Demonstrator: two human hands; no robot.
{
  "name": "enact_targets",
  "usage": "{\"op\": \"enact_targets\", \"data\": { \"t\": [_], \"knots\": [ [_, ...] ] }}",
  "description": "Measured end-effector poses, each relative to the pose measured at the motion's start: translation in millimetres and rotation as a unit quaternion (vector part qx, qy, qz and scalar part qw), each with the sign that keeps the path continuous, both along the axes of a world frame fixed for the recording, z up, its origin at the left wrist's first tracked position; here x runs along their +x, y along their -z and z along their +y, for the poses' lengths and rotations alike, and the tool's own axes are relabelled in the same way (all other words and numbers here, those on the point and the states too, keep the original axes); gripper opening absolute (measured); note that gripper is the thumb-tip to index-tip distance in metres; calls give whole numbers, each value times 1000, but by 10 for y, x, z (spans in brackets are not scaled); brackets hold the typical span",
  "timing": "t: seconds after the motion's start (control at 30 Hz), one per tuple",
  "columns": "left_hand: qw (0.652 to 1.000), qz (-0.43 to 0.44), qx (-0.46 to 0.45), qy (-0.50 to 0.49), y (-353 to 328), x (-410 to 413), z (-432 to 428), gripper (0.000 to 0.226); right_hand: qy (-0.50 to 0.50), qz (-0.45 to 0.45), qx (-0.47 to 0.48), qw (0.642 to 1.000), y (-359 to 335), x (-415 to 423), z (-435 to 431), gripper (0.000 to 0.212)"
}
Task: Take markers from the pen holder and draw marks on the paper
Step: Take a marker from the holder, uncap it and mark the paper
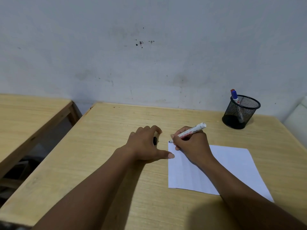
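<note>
Marker (191, 130) tip down-left on paper (232, 163)

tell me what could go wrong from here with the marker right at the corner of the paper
1. The marker tip sits at the paper's far-left corner, so a stroke could run onto the wooden table.
2. The left hand only touches the sheet's edge with its thumb, so the paper may slide.
3. The right hand rests on the sheet and could smear fresh ink.

Bare forearms, bare hands (146, 143), sleeveless.
</note>
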State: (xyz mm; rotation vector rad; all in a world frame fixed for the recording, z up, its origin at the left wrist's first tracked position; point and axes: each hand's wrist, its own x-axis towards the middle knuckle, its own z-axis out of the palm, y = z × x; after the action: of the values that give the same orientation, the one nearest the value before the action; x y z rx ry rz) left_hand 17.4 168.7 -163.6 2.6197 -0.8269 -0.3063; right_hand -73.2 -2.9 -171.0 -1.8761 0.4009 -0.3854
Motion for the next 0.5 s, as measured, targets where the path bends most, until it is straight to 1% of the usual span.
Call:
{"op": "enact_targets", "data": {
  "t": [0.17, 0.33, 0.4, 0.43, 0.5],
  "knots": [
    [1000, 7, -5, -4, -3, -1, 0, 102, 0, 10, 32, 999, 17, 18, -26, 12],
    [999, 20, -26, -13, -64, -9, 1, 97, 41, -9, 106, 993, -46, 36, -50, 12],
    [998, 40, -43, -15, -92, 3, 24, 84, 54, -13, 163, 985, -77, 53, -56, 12],
    [996, 59, -58, -16, -98, 20, 50, 72, 62, -14, 198, 978, -103, 63, -73, 12],
    [991, 92, -94, -16, -100, 65, 111, 40, 72, -8, 258, 963, -178, 71, -133, 10]
  ]
}}
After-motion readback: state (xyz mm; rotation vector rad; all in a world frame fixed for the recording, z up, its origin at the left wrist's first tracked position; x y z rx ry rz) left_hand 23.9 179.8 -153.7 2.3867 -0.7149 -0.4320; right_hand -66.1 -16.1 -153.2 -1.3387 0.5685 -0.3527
